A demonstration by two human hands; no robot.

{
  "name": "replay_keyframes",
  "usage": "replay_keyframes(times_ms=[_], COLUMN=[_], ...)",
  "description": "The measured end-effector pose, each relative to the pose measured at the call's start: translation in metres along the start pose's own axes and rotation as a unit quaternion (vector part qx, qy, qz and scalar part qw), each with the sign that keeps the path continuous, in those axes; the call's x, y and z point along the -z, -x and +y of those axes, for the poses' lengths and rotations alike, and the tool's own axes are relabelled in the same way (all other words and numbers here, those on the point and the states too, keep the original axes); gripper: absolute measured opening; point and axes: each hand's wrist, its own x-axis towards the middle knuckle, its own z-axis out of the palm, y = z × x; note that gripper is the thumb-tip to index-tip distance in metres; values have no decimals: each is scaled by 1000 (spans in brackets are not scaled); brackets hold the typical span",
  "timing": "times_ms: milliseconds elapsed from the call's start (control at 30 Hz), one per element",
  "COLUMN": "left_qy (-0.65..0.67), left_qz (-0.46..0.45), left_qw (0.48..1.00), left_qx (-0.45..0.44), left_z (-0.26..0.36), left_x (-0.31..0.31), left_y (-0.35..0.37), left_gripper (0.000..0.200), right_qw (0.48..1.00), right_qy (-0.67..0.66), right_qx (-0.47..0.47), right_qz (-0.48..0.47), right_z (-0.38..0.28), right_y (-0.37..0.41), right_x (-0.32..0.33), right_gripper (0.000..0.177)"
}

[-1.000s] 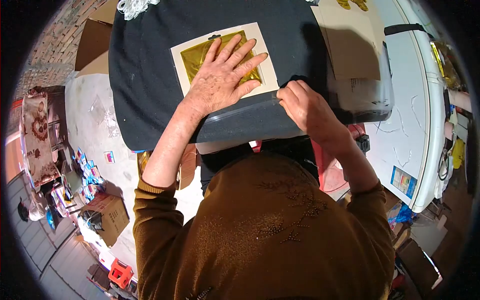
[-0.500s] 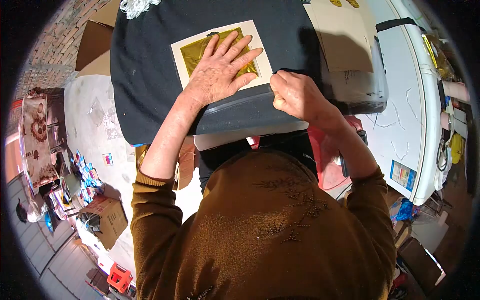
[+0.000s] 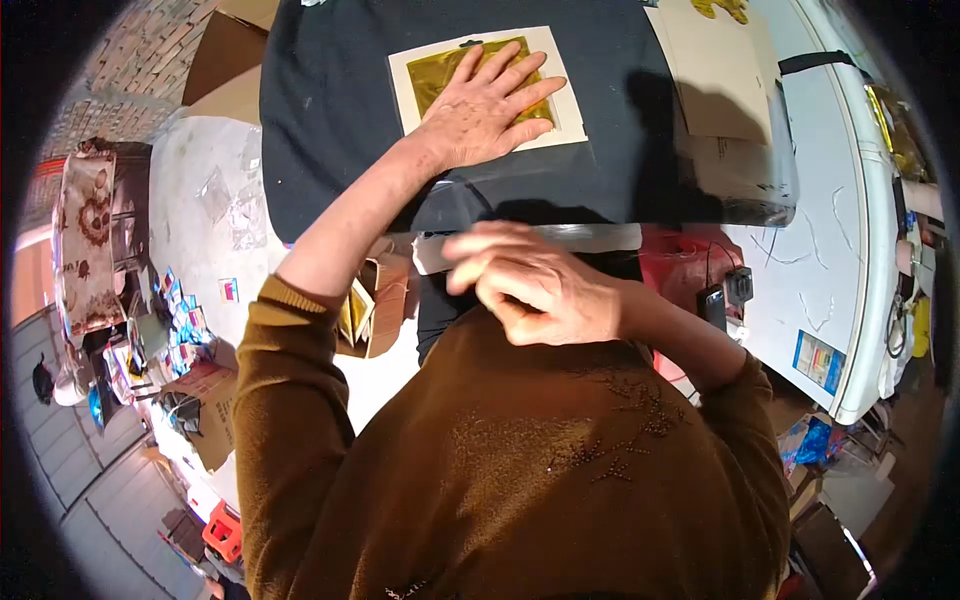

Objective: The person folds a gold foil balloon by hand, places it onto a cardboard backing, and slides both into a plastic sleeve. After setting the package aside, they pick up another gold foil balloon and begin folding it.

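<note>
My left hand [image 3: 480, 112] lies flat with its fingers spread on a gold foil sheet [image 3: 433, 72]. Beneath the foil is a cream card [image 3: 568, 112] with a small dark hanging slot at its top edge. Clear plastic film [image 3: 545, 160] shows below the card on the black cloth. In front of my chest, just off the table edge, my right hand [image 3: 545, 285] has its fingers curled and smeared by motion. Whether anything is between those fingers cannot be made out.
A black cloth [image 3: 330, 130] covers the table. To the right lie cream cards [image 3: 715, 85] on a stack in clear plastic, with a gold piece [image 3: 722, 8] on top. A white surface [image 3: 820, 210] holds loose thin strips. An open cardboard box [image 3: 385, 310] stands below the table's left side.
My right hand has moved from the card's lower right corner back toward my body and leftward. My left hand stays flat on the foil. The whole view has shifted slightly.
</note>
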Motion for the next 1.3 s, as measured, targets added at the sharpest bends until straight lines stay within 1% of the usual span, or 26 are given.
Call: replay_keyframes(times_ms=[33,67,100,133,167,200,233,267,300,333,367,400,467,500,600,733,833,933,1033,1133,1200,1300], left_qy=[-18,-21,-24,-27,-29,-30,-29,-28,-28,-28,-37,-43,6,26,43,67,82,92,95,103,107,100], left_qz=[-9,-10,-11,-12,-11,-10,-7,-9,-9,-9,-25,-33,-18,-28,-32,-17,-22,-32,-55,-96,-133,-148], left_qw=[1000,1000,1000,1000,1000,999,1000,1000,1000,1000,999,999,1000,999,998,998,996,995,994,990,985,984], left_qx=[-3,-3,-4,-5,-5,-5,-6,-7,-7,-7,-3,-5,-18,-21,-23,-13,-8,-7,-2,1,2,-2], left_z=[0,-1,-1,-1,-1,-1,-1,0,0,1,5,11,27,37,48,48,47,46,45,42,40,39], left_x=[-1,-1,-1,-2,-1,-1,-2,-3,-3,-3,3,3,4,13,20,19,21,17,13,13,15,16], left_y=[0,-1,-1,0,0,0,0,0,1,0,1,6,18,23,30,30,29,29,28,27,24,23], left_gripper=[62,62,62,61,61,61,60,60,60,60,61,62,63,63,66,69,71,72,75,78,80,78], right_qw=[990,950,912,862,824,789,806,858,899,948,925,939,940,942,905,893,894,907,906,903,899,891], right_qy=[-131,-272,-378,-480,-526,-592,-570,-483,-388,-218,-128,-37,140,236,392,423,432,388,372,378,381,384], right_qx=[-33,-121,-142,-161,-207,-164,-158,-168,-185,-211,-347,-337,-309,-237,-160,-135,-78,-106,-108,-108,-129,-169], right_qz=[-35,-93,-68,-42,-27,-3,29,56,80,94,82,64,27,40,38,73,91,122,172,174,173,175], right_z=[-4,-17,-28,-39,-53,-53,-56,-54,-53,-47,-43,-39,-27,-16,10,27,43,42,45,45,50,52], right_y=[-3,-7,-7,-5,-3,8,17,27,37,48,62,70,86,95,110,105,101,91,80,69,67,63], right_x=[-2,2,5,10,20,24,35,46,57,65,71,72,69,61,53,49,49,51,49,51,50,47], right_gripper=[24,21,18,16,13,12,11,12,14,18,29,36,51,66,68,52,39,28,22,18,17,15])
